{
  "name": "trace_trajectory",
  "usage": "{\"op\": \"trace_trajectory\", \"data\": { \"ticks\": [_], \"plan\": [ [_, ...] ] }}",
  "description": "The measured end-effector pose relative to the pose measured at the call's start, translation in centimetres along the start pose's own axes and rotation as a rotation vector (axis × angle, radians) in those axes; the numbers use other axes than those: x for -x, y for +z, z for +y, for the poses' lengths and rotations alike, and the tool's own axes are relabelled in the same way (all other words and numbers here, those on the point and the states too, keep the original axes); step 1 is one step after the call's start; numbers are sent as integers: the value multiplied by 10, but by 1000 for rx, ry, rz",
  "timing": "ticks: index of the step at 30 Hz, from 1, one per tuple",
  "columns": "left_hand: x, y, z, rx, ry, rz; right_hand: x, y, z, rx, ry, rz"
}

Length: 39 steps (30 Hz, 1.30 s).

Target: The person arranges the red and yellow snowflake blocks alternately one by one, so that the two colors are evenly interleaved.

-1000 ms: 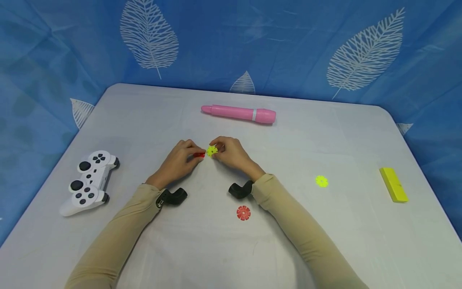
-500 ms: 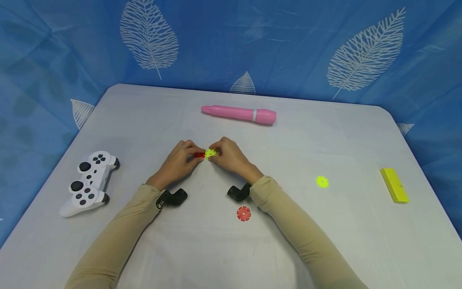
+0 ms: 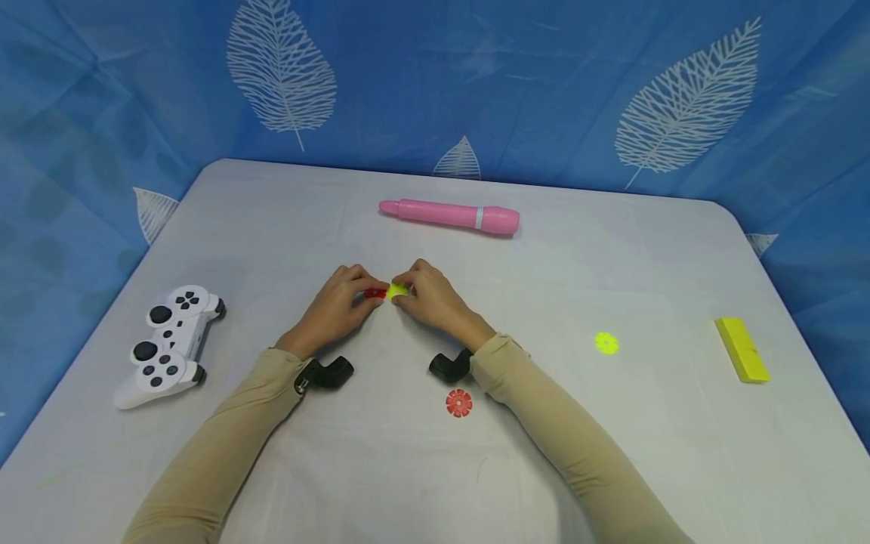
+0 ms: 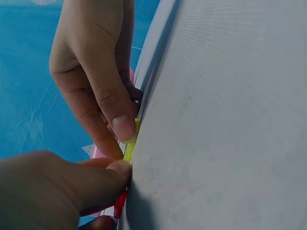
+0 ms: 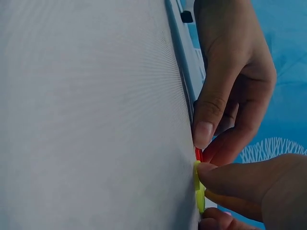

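Fingers [image 4: 92, 120] around thin yellow piece [image 4: 129, 150]

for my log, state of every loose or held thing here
held red piece: pinched by left hand
held yellow piece: pinched by right hand
loose red disc: lying flat
loose yellow disc: lying flat
pink pen-like object: lying down
white controller: buttons up
yellow block: lying flat

Over left lies a white controller [image 3: 165, 346]; over right, a yellow block [image 3: 742, 350]. A pink stick [image 3: 442, 213] lies farther back.
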<state>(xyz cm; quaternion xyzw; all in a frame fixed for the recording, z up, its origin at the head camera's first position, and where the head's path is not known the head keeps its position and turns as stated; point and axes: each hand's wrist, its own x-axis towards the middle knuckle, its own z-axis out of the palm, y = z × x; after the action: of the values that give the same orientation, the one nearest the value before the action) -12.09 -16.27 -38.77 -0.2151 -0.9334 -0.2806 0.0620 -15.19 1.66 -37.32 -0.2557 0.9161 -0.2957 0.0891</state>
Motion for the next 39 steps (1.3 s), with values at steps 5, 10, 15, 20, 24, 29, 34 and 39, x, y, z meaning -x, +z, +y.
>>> {"op": "trace_trajectory", "data": {
  "ticks": [5, 10, 15, 20, 24, 29, 34, 39],
  "plan": [
    [0, 0, 0, 1, -7, 0, 0, 1, 3, -17, -4, 7],
    [-1, 0, -2, 13, -15, -5, 1, -1, 5, -40, -5, -15],
    [0, -2, -1, 20, -19, -10, 7, -7, 5, -70, -30, -49],
    [0, 0, -1, 26, 1, 7, 19, -12, 9, -98, -89, -73],
    [-2, 4, 3, 1, 53, 23, 33, -15, 14, -98, -138, -82],
    [-3, 9, 7, -17, 105, 3, 49, -17, 16, -91, -161, -121],
    [-4, 12, 8, -33, 97, -12, 66, -24, 13, -82, -168, -182],
    [-4, 13, 7, -68, 107, -15, 82, -29, 10, -57, -172, -215]
  ]
}}
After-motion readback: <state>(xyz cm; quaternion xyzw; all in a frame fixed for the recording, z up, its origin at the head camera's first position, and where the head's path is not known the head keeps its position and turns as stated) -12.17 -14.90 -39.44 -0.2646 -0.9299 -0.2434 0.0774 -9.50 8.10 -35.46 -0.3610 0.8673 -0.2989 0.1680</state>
